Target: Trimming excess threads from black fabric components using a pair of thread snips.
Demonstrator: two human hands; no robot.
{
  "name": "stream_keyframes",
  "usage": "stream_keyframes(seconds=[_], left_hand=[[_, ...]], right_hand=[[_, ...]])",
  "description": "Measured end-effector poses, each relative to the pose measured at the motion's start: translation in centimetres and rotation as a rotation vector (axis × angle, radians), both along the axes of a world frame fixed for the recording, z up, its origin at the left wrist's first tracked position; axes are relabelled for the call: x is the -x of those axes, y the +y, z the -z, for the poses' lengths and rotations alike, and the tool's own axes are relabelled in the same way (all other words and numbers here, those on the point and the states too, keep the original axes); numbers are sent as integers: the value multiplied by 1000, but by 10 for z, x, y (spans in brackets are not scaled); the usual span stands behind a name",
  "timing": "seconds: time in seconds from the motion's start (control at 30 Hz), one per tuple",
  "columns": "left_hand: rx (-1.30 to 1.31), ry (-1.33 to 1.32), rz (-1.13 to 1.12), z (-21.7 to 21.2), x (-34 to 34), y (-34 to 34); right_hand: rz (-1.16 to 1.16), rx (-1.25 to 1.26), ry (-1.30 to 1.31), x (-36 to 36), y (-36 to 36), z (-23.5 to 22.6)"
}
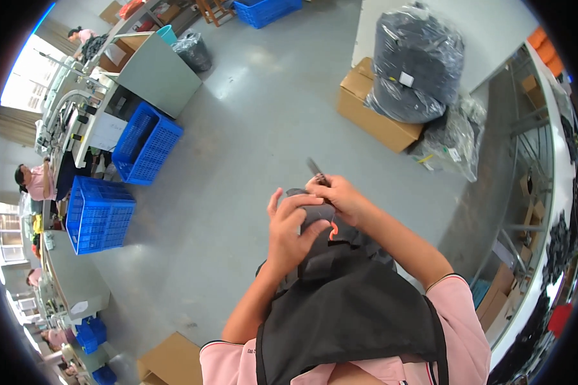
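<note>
In front of my dark apron [347,308], my left hand [289,232] is closed round a dark grey fabric piece [318,213]. Its thumb presses the near side of the cloth while one finger sticks up. My right hand [344,200] grips a small dark metal tool with a pointed blade [314,168], which looks like thread snips; the blade points away to the upper left. The right fingers meet the far edge of the fabric. A bright orange piece [333,231], perhaps a cord or loop, hangs below the cloth by my left thumb. More dark fabric may hang under my hands, hard to separate from the apron.
A cardboard box [379,110] with plastic-wrapped dark bundles [417,61] stands at the far right. Blue crates [103,215] line the workbenches at left, where people in pink sit. Shelving [526,192] runs along the right; another carton [173,360] is at the lower left.
</note>
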State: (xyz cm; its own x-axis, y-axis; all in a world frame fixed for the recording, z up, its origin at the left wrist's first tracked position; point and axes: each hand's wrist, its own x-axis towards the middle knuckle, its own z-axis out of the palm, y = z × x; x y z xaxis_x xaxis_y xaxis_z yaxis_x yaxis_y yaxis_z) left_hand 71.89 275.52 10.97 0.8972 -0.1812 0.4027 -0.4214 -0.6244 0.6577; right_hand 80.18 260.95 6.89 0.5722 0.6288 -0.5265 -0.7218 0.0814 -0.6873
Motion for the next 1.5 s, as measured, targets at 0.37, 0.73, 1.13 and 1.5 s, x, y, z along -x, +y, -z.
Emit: stream_keyframes(seconds=[0.37,0.73,1.13,1.5], left_hand=[[615,290,-209,-14,-164,55],[427,253,-86,4,-335,164],[753,498,12,-10,-509,314],[922,571,-56,-5,-643,368]], right_hand=[[-84,275,-1101,-168,24,-62],[-154,485,-1454,-327,130,-67],[153,621,-1363,-476,267,-84],[-4,715,-1421,-616,325,-84]])
